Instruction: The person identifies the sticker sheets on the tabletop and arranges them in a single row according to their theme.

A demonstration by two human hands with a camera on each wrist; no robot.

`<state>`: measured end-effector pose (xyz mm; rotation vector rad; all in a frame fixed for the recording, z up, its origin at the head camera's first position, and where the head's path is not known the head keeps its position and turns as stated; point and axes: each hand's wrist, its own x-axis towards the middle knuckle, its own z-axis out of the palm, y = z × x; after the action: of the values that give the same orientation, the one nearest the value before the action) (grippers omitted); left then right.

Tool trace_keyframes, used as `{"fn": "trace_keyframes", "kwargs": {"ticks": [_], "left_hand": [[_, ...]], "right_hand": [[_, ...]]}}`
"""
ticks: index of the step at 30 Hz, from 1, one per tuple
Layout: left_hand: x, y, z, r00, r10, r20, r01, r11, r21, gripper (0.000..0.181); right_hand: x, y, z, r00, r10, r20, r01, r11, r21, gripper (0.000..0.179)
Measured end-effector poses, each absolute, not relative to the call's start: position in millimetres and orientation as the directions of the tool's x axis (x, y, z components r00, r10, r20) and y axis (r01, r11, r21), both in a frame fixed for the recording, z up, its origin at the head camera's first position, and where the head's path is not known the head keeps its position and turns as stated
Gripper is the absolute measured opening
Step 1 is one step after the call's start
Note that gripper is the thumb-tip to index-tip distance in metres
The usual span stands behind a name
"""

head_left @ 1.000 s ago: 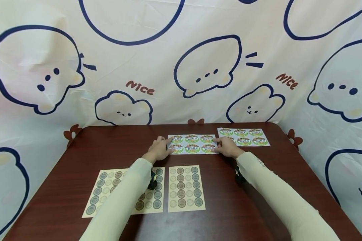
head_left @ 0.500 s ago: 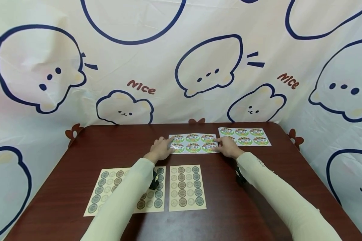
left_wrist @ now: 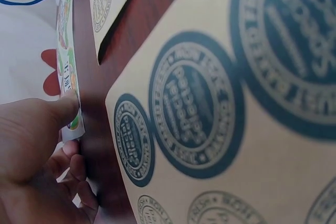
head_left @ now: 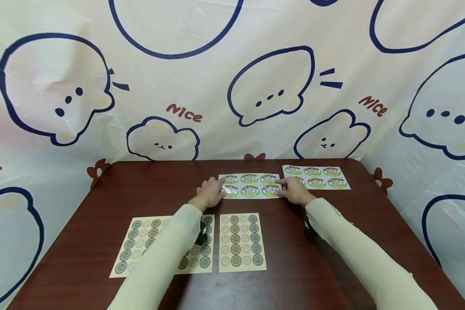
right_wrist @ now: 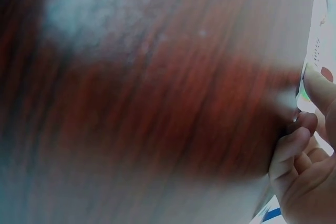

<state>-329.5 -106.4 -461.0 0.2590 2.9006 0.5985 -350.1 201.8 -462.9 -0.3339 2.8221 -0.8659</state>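
Observation:
A white sticker sheet [head_left: 249, 186] with round green fruit labels lies toward the back of the table, between both hands. My left hand [head_left: 209, 192] pinches its left end; in the left wrist view the thumb [left_wrist: 65, 106] presses on the printed face and the fingers curl at the edge. At the right end, my right hand [head_left: 296, 190] pinches the sheet likewise, its thumb [right_wrist: 317, 85] on top and the other fingers bent below the edge. A second white sheet of fruit labels [head_left: 317, 177] lies just behind the right hand, which partly covers it.
Nearer the front lie cream sheets of round grey and brown stickers, one [head_left: 243, 242] in the middle and more [head_left: 128, 246] to the left, partly hidden by my left sleeve [head_left: 159, 262]. A patterned curtain [head_left: 213, 77] stands behind the dark wooden table [head_left: 314, 275].
Both hands keep their places at the ends of the fruit label sheet. The whole head view has shifted slightly to the right; the sheets lie as before.

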Motion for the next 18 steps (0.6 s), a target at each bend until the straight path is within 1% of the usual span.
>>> {"fn": "trace_keyframes", "kwargs": {"ticks": [4,18], "left_hand": [[-329.7,-105.9,-460.5,-0.970,0.209,-0.122,0.145,0.905,0.401,0.061],[-328.0,-104.8,-458.6,-0.974,0.186,-0.130,0.116,0.902,0.417,0.063]], "right_hand": [[-349.7,203.5,-462.9,-0.958,-0.272,-0.095,-0.169,0.797,-0.580,0.052],[-349.8,201.3,-461.0,-0.956,-0.278,-0.096,-0.164,0.776,-0.609,0.052]]}}
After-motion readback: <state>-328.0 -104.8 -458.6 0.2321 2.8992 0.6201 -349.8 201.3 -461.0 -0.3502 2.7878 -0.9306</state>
